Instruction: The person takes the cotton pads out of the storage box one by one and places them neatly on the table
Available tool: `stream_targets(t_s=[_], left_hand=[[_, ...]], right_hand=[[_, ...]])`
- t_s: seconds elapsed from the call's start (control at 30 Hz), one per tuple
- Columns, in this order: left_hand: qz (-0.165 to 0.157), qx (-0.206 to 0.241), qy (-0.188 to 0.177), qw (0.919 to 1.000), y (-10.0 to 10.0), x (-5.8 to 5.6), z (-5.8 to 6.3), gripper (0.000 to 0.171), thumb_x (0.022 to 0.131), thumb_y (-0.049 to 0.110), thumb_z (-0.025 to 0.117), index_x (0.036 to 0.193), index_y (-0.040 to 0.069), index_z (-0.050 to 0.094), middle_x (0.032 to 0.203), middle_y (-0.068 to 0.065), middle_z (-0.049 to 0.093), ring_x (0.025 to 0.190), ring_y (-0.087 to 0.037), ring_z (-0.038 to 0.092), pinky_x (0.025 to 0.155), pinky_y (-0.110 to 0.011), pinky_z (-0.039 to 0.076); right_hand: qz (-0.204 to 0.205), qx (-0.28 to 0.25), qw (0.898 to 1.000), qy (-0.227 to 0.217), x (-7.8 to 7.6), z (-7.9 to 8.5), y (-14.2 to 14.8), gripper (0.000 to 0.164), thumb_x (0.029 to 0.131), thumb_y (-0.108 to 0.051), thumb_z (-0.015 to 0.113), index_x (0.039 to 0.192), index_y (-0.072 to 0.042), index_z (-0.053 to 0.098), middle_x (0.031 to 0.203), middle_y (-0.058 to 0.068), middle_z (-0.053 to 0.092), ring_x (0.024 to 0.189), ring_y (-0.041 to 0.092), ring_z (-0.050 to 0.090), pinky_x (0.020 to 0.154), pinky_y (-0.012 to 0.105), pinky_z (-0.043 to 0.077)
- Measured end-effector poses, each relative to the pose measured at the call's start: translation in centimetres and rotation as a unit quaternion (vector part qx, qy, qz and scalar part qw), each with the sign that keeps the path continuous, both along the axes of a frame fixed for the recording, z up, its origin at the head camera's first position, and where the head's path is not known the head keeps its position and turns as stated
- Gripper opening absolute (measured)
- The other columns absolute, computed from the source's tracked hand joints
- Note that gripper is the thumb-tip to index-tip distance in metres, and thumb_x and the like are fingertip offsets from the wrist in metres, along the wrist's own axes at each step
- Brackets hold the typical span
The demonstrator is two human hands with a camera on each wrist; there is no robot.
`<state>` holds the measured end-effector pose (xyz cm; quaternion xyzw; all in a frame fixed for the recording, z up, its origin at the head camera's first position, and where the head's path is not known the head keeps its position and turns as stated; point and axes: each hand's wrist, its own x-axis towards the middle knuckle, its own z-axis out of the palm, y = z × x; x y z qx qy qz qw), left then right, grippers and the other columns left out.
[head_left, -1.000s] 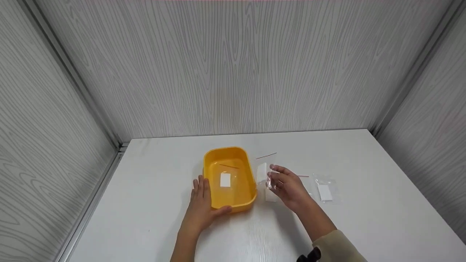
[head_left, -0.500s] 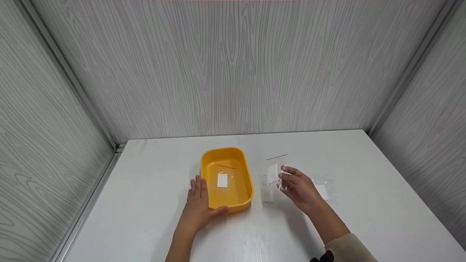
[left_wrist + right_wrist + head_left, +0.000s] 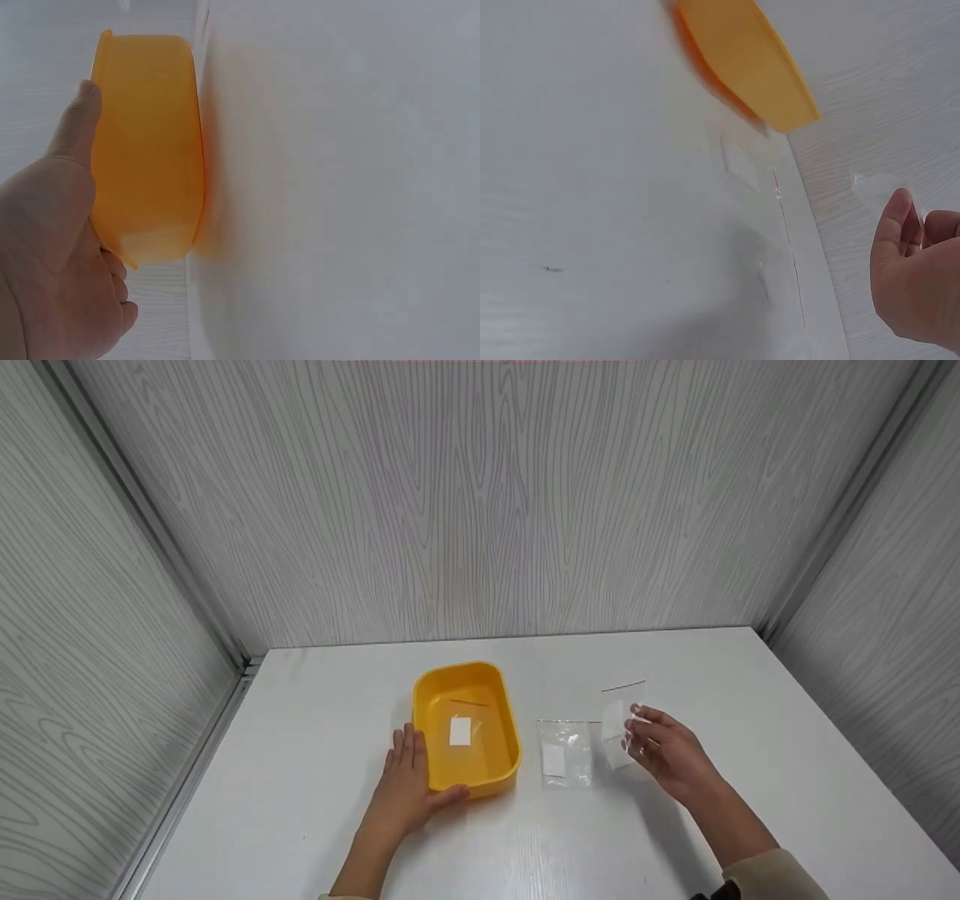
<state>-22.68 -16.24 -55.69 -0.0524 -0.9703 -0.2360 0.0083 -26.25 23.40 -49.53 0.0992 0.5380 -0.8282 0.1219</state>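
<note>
In the head view my right hand (image 3: 670, 751) pinches a clear zip bag (image 3: 613, 720) with a white label and a red line along its top. It is raised over the right side of the table, thumb and fingertips at the bag's edge. My left hand (image 3: 409, 784) rests against the near left corner of a yellow tray (image 3: 511, 765), fingers straight along its left side and thumb along the front rim. Inside the tray lies another clear bag with a white label (image 3: 460, 731). The left wrist view shows the thumb (image 3: 79, 120) against the tray wall.
A flat clear bag (image 3: 576, 765) with a white label lies on the white table (image 3: 300, 735) right of the tray. The right wrist view shows a second bag (image 3: 765, 262) beside it. A grey wood-grain panel (image 3: 480, 502) stands behind the table, with side panels left and right.
My right hand has moved right with the held bag, away from the tray. The flat bag beside the tray now shows more fully. The left hand and tray stay nearly in place.
</note>
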Motion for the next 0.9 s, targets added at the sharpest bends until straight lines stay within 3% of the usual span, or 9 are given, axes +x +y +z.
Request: stream_targets(t_s=[0.53, 0.9], left_hand=[[-0.003, -0.024, 0.016, 0.9996, 0.5, -0.2, -0.2, 0.132, 0.073, 0.085, 0.058, 0.158, -0.004, 0.009, 0.166, -0.024, 0.0, 0.154, -0.037, -0.003, 0.123, -0.053, 0.01], [-0.007, -0.029, 0.033, 0.999, 0.7, 0.0, 0.1, 0.13, 0.074, 0.085, 0.058, 0.157, -0.006, 0.013, 0.165, -0.025, 0.004, 0.154, -0.038, 0.0, 0.124, -0.053, 0.011]], right_hand=[[-0.029, -0.062, 0.997, -0.024, 0.3, 0.6, 5.2, 0.025, 0.098, -0.005, 0.062, 0.121, -0.013, 0.057, 0.104, 0.0, 0.063, 0.094, 0.01, 0.062, 0.09, 0.022, 0.054], [-0.019, -0.057, 0.998, -0.025, 0.6, 0.6, 8.5, 0.035, 0.1, -0.006, 0.059, 0.131, -0.015, 0.046, 0.108, -0.001, 0.06, 0.097, 0.008, 0.062, 0.091, 0.02, 0.053]])
